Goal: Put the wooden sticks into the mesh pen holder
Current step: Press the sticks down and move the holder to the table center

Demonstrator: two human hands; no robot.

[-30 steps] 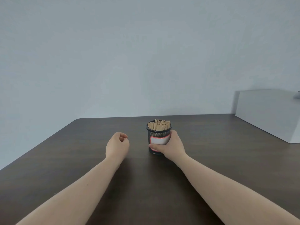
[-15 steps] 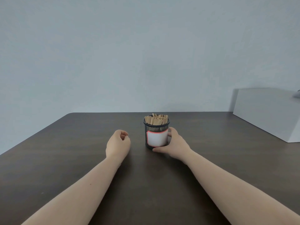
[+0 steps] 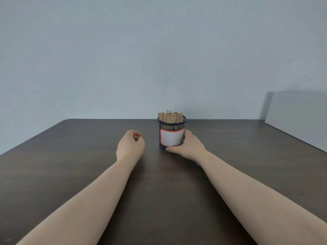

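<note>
Two bare hands rest on a dark table (image 3: 70, 165) before a plain wall. The mesh pen holder (image 3: 171, 133) stands upright near the middle of the table, a white label with a red border facing the camera, and a dense bundle of wooden sticks (image 3: 170, 117) rises just above its rim; no loose stick is visible on the table, so the task appears complete or nearly so. The right hand (image 3: 189, 147) cups the holder's lower right side, thumb lying along the base at the front; its fingers wrap behind the holder and are hidden, so how firmly they press cannot be told. The left hand (image 3: 130, 147) lies just left of the holder, apart from it, fingers curled loosely into the palm and holding nothing visible. A pale box (image 3: 299, 117) sits at the far right, well apart. Risk: the holder looks packed and top-heavy, so a sideways drag as the right hand withdraws could tip it and spill the sticks.
</note>
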